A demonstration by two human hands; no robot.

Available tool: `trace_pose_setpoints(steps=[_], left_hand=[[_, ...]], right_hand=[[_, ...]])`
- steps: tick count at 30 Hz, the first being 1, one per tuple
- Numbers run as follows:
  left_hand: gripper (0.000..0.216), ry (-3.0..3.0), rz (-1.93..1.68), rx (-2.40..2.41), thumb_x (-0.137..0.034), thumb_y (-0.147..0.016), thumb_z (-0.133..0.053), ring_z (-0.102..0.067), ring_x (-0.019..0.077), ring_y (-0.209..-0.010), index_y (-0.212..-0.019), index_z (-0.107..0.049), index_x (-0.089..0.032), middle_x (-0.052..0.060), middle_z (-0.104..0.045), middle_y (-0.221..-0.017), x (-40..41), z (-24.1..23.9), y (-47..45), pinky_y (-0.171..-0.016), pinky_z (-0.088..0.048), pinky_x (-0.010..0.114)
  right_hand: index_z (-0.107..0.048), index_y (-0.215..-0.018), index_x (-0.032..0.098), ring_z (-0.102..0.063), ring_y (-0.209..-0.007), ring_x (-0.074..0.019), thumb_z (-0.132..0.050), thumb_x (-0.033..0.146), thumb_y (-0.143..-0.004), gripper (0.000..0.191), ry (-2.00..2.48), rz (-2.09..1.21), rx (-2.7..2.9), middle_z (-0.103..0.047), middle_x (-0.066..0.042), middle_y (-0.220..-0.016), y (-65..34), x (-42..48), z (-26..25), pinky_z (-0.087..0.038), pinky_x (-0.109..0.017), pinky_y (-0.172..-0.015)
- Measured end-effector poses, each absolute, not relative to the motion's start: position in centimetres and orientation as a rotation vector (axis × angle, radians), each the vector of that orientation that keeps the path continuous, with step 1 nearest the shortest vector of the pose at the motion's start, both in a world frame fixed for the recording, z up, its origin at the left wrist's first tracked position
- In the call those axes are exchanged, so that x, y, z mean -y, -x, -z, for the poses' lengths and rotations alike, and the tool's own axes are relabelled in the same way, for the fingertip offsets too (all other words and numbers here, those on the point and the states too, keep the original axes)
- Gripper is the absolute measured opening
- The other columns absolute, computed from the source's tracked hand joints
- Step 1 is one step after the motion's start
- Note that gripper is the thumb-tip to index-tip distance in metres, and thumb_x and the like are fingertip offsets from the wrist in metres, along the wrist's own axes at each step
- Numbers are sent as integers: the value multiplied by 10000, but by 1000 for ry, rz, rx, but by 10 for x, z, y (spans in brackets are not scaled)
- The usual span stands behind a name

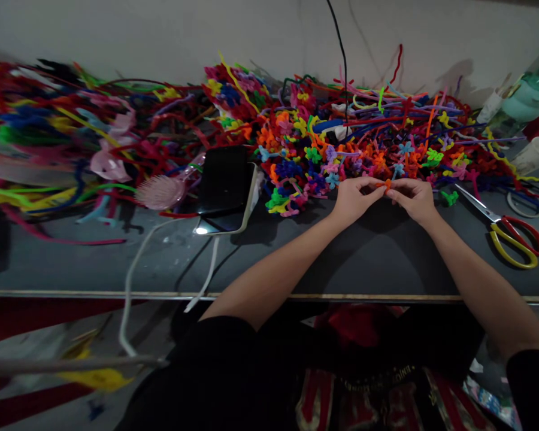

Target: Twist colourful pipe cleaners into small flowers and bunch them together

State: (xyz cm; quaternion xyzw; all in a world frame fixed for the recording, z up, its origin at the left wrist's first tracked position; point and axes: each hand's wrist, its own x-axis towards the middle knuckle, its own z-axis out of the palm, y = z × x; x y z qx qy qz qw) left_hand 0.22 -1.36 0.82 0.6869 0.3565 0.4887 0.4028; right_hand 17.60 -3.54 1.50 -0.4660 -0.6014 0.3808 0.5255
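Between my two hands, just in front of the colourful heap, is a small orange pipe-cleaner flower (388, 184). My left hand (357, 196) pinches it from the left with thumb and forefinger. From the right, the fingertips of my right hand (412, 197) close on the same flower. Right behind the fingers lies the pile of finished pipe-cleaner flowers (296, 161) in many colours. A green pipe-cleaner flower (450, 198) rests alone on the grey table, a little right of my right hand.
Scissors (498, 224) with red and yellow handles lie at the right, blades partly apart. A phone (224, 185) on a white block, with a white cable (130, 281), and a pink hairbrush (161, 190) are to the left. Paper cup (535, 154) at far right. Loose pipe cleaners (161, 120) line the wall.
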Motion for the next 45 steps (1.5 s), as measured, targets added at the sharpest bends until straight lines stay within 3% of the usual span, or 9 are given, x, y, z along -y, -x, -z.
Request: trace_pose_setpoints(steps=[12, 19, 30, 35, 38, 42, 45], left_hand=[[224, -1629, -1236, -860, -353, -806, -725, -651, 117, -680, -879, -742, -142, 51, -741, -788, 14, -2, -5, -637, -516, 229], [241, -1625, -1245, -853, -372, -786, -753, -667, 123, -704, -852, -750, -140, 56, -748, -801, 14, -2, -4, -666, -541, 242], [152, -1743, -1266, -817, -272, -798, -720, -683, 128, -730, -872, -749, -143, 55, -758, -815, 12, 1, -4, -674, -533, 230], [161, -1894, -1288, -845, -229, -808, -703, -716, 129, -794, -948, -691, -148, 50, -756, -881, 13, -4, -2, -728, -555, 216], [171, -1846, -1310, -858, -191, -801, -697, -726, 130, -835, -960, -652, -147, 51, -748, -929, 15, -7, -1, -766, -564, 214], [272, -1605, -1210, -835, -270, -813, -713, -703, 120, -703, -1034, -622, -139, 49, -741, -862, 13, -8, -3, -683, -568, 231], [474, -1448, -1172, -756, -307, -717, -811, -693, 125, -716, -1114, -613, -141, 71, -750, -932, 10, -4, -6, -698, -571, 253]], right_hand=[[-786, -800, 218, -630, -558, -124, -761, 440, -754, 229, 1142, -643, 1480, -752, -31, -768, -172, 44, -15, -529, -285, -556], [-781, -807, 207, -650, -620, -139, -777, 443, -739, 245, 1151, -611, 1534, -750, -43, -774, -173, 46, -17, -520, -282, -571], [-707, -815, 183, -567, -549, -95, -755, 397, -731, 234, 1148, -669, 1582, -697, -10, -709, -173, 48, -16, -440, -229, -498], [-717, -1004, 227, -583, -604, -104, -742, 393, -752, 303, 1101, -657, 1612, -693, -6, -794, -173, 46, -17, -462, -237, -527], [-739, -951, 217, -575, -590, -93, -728, 379, -782, 234, 1082, -629, 1640, -700, -20, -827, -173, 44, -18, -448, -237, -522], [-726, -867, 204, -574, -536, -95, -732, 415, -780, 228, 1114, -680, 1500, -694, -11, -734, -172, 44, -16, -459, -241, -503], [-711, -860, 207, -568, -505, -97, -720, 445, -789, 249, 1137, -683, 1372, -677, 3, -682, -170, 46, -14, -471, -243, -485]])
